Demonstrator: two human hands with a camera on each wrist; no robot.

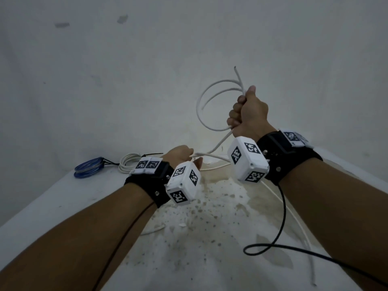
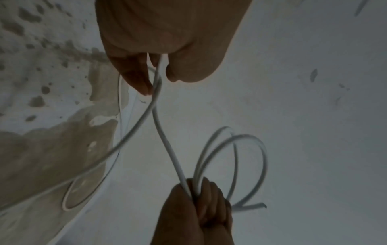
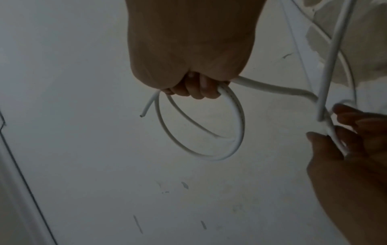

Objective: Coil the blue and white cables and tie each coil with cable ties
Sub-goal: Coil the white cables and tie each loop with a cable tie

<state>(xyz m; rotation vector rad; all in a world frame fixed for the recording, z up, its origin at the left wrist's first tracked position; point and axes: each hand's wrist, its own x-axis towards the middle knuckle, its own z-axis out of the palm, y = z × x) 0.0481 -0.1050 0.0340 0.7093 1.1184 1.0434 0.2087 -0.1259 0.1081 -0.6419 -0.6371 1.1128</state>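
Note:
My right hand (image 1: 241, 111) is raised above the table and grips two loops of a white cable (image 1: 199, 110) in its fist, the cut end sticking up. The right wrist view shows the same right hand (image 3: 194, 89) with the loops (image 3: 237, 142) hanging from it. Lower and to the left, my left hand (image 1: 191, 158) pinches the same cable's running length between thumb and fingers. In the left wrist view my left hand (image 2: 159, 79) feeds the cable (image 2: 165, 142) toward the right hand (image 2: 199, 203). The rest of the cable trails over the table (image 1: 294, 219).
A blue cable coil (image 1: 89, 170) bound with a black tie lies at the table's back left. Beside it sits a white coil (image 1: 128, 162) with a black cable tie (image 1: 152, 154). The white table (image 1: 52, 202) is stained brown mid-surface. A wall stands close behind. A black wire (image 1: 281, 227) hangs from my right wrist.

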